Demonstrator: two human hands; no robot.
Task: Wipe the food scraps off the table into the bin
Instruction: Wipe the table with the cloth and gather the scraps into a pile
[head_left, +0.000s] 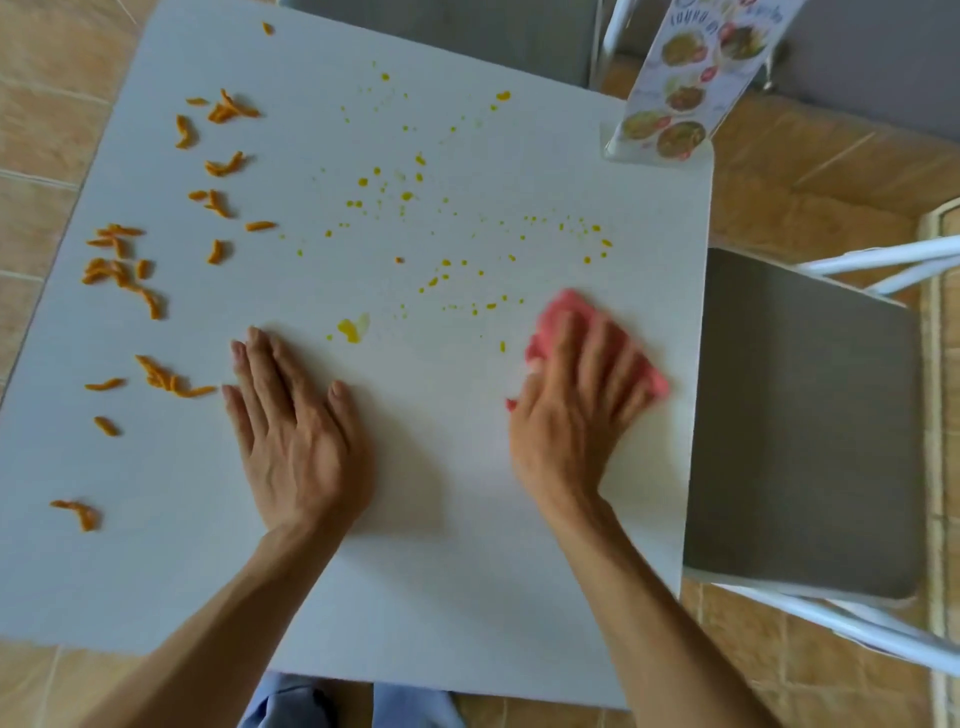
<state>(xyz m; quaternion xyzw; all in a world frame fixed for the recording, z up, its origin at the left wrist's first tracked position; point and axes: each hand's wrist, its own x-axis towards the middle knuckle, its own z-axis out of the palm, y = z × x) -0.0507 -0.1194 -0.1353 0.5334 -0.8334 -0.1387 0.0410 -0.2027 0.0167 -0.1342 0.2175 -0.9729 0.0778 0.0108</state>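
A white square table (415, 597) fills the view. Several orange food scraps (122, 270) lie scattered along its left side. Yellow sauce drops and smears (405, 196) speckle the middle, with a bigger yellow blot (352, 329) near my left fingertips. My left hand (298, 431) lies flat on the table, fingers together, holding nothing. My right hand (574, 410) presses flat on a pink cloth (563, 309) near the right edge; the cloth shows beyond and beside my fingers. No bin is in view.
A clear menu stand with food pictures (680, 88) stands at the table's far right corner. A grey chair seat (800, 426) with white legs sits right of the table, another chair (467, 31) beyond the far edge. Tan floor tiles surround the table.
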